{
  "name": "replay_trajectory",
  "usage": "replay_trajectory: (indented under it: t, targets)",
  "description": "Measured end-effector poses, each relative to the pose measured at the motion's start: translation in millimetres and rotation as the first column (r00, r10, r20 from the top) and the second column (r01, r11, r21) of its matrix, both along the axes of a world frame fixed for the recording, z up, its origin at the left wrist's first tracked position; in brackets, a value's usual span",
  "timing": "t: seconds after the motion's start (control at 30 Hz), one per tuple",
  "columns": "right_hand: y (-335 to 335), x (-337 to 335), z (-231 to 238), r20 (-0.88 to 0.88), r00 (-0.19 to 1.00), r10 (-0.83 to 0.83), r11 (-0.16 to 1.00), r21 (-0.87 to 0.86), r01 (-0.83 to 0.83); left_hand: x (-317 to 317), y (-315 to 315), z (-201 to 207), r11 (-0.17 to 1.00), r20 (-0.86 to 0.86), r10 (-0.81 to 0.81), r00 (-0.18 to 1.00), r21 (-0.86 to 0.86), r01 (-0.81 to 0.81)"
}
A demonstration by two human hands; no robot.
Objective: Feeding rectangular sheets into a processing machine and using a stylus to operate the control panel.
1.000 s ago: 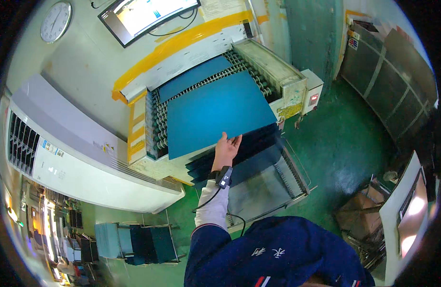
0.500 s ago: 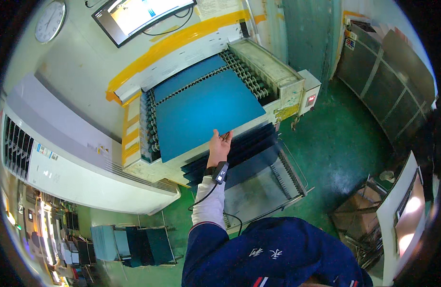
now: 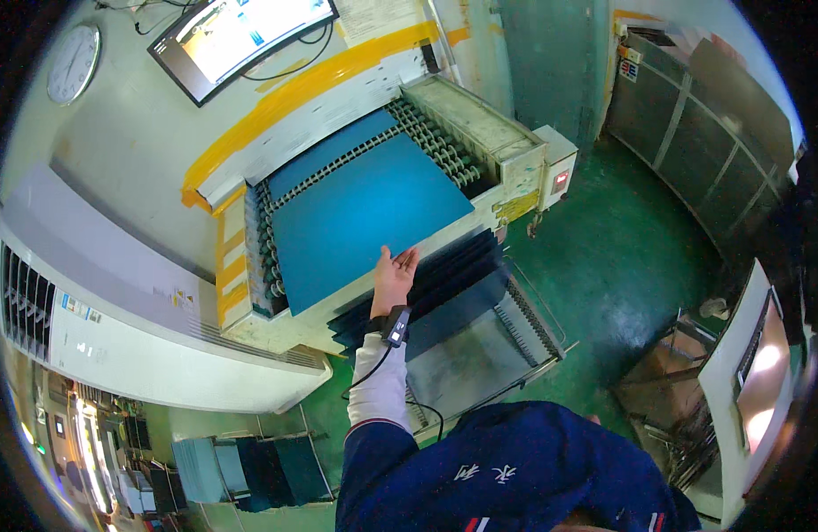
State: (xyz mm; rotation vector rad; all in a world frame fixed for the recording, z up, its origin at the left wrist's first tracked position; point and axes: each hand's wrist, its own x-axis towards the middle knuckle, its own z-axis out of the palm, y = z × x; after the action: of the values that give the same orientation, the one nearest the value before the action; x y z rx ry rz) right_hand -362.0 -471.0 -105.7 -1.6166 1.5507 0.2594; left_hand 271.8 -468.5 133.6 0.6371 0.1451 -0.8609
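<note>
My left hand (image 3: 394, 277) reaches out over the front of a roller machine, palm turned up, fingers loosely stretched and holding nothing. Its fingertips are at the near edge of a large blue sheet (image 3: 365, 213), which lies flat on the machine's rollers (image 3: 431, 142). Whether they touch the sheet I cannot tell. Farther in lies a second blue sheet (image 3: 325, 151). Below my hand, several dark sheets (image 3: 453, 279) lean in a slotted metal rack (image 3: 467, 355). A small black device (image 3: 397, 326) with a cable is strapped to my left wrist. My right hand does not show.
A white air-conditioner unit (image 3: 161, 341) lies along the left. A control box (image 3: 560, 168) juts out at the machine's right end. Another rack of sheets (image 3: 258, 470) stands at lower left. Metal-framed panels (image 3: 693, 151) and a pale board (image 3: 742, 381) are on the right.
The whole view has shifted slightly, moving the machine leftward in the picture. My left hand stays by the blue sheet's near edge, its fingers closer together. The sheet shows no clear movement on the rollers.
</note>
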Motion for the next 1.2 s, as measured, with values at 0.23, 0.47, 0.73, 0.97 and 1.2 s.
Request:
replay_trajectory:
  t: [0.23, 0.47, 0.73, 0.97, 1.2]
  targets:
    - [8.5, 5.5, -1.0, 0.034, 0.999, -0.003, 1.000, -0.020, 0.004, 0.1, 2.3, 12.0, 0.993, 0.014, -0.080, 0.997, 0.090, 0.079]
    - [14.7, 23.1, 21.8, 0.007, 0.999, 0.051, 0.997, -0.057, -0.051, -3.6, 34.4, -6.7, 0.943, 0.306, -0.294, 0.905, 0.247, 0.223]
    - [16.0, -15.6, -50.7, 0.085, 0.986, 0.144, 0.987, -0.079, -0.137, -77.2, 85.0, 0.3, 0.769, 0.854, -0.511, 0.101, 0.506, -0.391]
    - [17.9, 7.0, -2.5, -0.085, 0.995, 0.044, 0.997, 0.067, -0.038, -111.0, 104.2, -20.3, 0.655, 0.641, -0.712, -0.288, 0.457, -0.601]
    - [1.0, -11.8, -28.4, 0.148, 0.929, 0.341, 0.937, -0.129, -0.323, -89.7, 117.3, -38.6, 0.547, 0.526, -0.814, -0.247, 0.549, -0.632]
